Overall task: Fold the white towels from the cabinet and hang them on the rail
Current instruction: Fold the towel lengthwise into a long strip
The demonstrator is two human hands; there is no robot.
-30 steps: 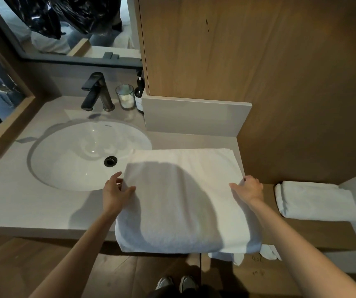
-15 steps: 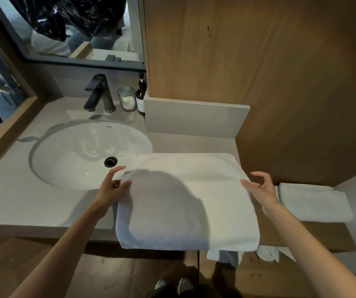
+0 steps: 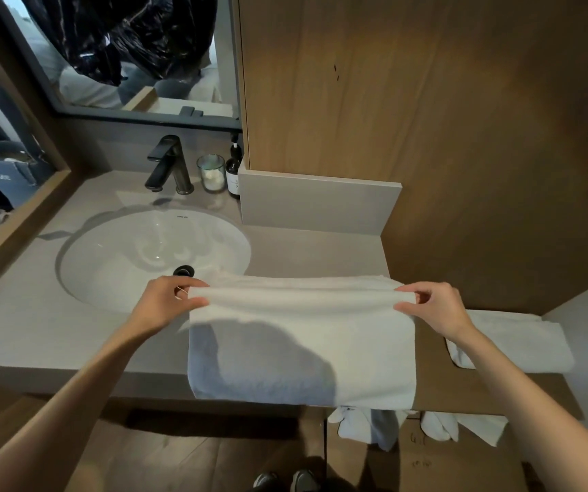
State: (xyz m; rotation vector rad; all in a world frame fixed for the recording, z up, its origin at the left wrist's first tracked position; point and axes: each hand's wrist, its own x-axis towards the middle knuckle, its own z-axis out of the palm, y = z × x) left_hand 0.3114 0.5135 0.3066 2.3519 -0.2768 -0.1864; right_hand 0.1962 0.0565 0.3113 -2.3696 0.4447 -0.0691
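Observation:
A white towel (image 3: 303, 346) lies folded on the grey counter (image 3: 30, 335) to the right of the sink, its near end hanging over the front edge. My left hand (image 3: 166, 303) pinches the towel's far left corner and my right hand (image 3: 431, 307) pinches its far right corner. Both hold that far edge lifted off the counter and drawn toward me. A second folded white towel (image 3: 519, 344) rests on the wooden ledge to the right, partly behind my right forearm. More white cloth (image 3: 367, 426) hangs below the ledge.
A white oval sink (image 3: 143, 253) with a black tap (image 3: 168, 165) fills the left of the counter. A glass jar (image 3: 211, 172) and a dark bottle (image 3: 233, 172) stand by the wooden cabinet wall (image 3: 427, 118). A mirror hangs behind.
My hands left the towel's sides, took its far corners and raised the far edge toward me. The towel's flat top now shows a lifted fold.

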